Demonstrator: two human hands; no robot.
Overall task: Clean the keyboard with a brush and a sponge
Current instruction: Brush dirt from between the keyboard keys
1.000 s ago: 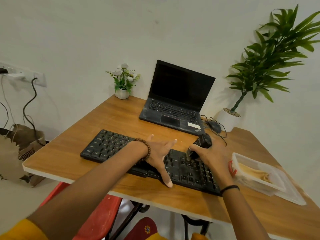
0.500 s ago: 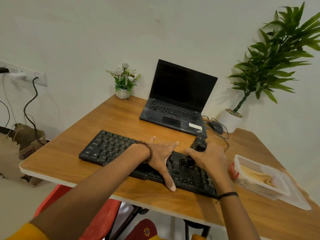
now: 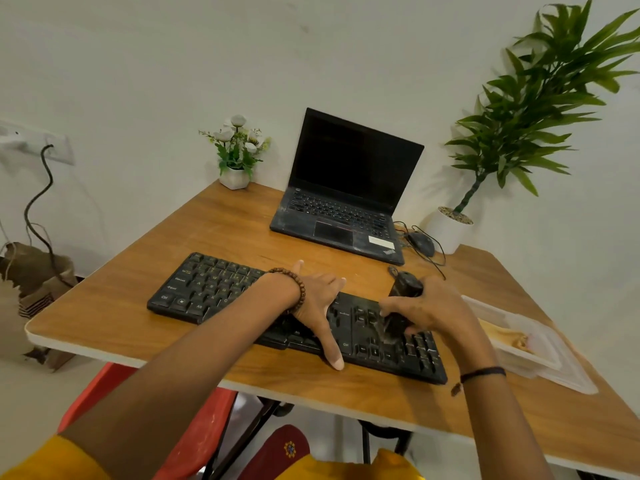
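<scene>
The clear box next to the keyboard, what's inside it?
Inside the clear box lies something yellow-tan, perhaps a sponge. The right hand covers its near corner, so part stays hidden.

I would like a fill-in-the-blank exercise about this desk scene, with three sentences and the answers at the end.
1. The right hand holds a dark ____ with its bristles down on the keyboard.
2. The left hand lies flat on the keyboard, and its wrist wears a bracelet of brown ____.
3. Behind the keyboard, the laptop stands open with its screen ____.

Missing words: brush; beads; dark
</scene>
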